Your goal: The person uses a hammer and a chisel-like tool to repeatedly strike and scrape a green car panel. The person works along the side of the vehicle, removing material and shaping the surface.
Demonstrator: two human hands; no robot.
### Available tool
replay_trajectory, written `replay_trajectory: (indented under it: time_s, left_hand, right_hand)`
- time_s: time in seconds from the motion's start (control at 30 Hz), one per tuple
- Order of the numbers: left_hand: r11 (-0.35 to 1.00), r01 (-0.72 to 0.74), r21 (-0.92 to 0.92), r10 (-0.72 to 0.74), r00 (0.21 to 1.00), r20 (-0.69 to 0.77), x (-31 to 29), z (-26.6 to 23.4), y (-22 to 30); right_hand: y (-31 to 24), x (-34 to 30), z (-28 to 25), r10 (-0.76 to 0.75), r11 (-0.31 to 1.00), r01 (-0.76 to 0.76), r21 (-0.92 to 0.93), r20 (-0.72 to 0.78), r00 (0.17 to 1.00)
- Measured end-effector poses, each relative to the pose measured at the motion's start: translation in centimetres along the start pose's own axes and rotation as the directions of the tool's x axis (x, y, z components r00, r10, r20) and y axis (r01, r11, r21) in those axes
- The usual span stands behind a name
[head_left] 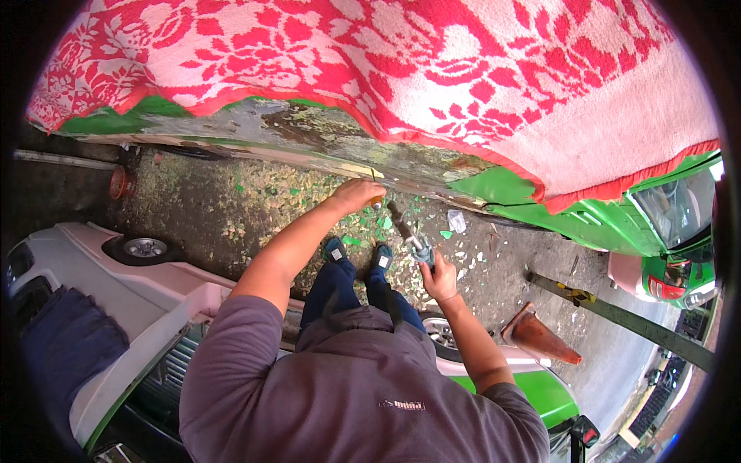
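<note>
My left hand is closed around what looks like a screwdriver with an amber handle. The thin dark shaft points up against the lower edge of a car's body panel, where its tip is hard to make out. That panel is patchy grey, brown and green, with worn-off paint. My right hand grips the blue-grey handle of a hammer. Its dark head is slightly blurred and hangs a short way right of the amber handle, apart from it.
A red-and-pink floral towel drapes over the car. Paint flakes litter the ground around my shoes. Behind me stands a pink-and-white vehicle. To the right are an orange traffic cone, a long post and another green car.
</note>
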State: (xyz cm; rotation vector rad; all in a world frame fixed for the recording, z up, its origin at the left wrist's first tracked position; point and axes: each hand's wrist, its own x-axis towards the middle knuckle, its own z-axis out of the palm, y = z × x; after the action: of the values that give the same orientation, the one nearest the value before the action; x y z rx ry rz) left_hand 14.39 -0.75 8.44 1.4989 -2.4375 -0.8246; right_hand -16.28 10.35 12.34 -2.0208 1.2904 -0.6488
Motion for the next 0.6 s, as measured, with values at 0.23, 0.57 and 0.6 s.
replay_trajectory:
  time_s: [0.23, 0.57, 0.6]
  left_hand:
    - [0.991, 0.128, 0.041, -0.127, 0.991, -0.032, 0.5, 1.0, -1.0]
    - [0.993, 0.054, 0.105, -0.046, 0.995, -0.084, -4.6, -0.4, 0.5]
    - [0.992, 0.074, 0.105, -0.064, 0.994, -0.088, -5.4, -1.2, 0.7]
  right_hand:
    - [-0.5, 0.0, 1.3, 0.118, 0.99, -0.115, -0.087, 0.03, 0.993]
    - [-1.2, -0.7, -1.0, 0.175, 0.984, -0.173, -0.032, 0.088, 0.981]
    - [-1.7, -0.4, -1.1, 0.158, 0.987, -0.157, -0.022, 0.078, 0.984]
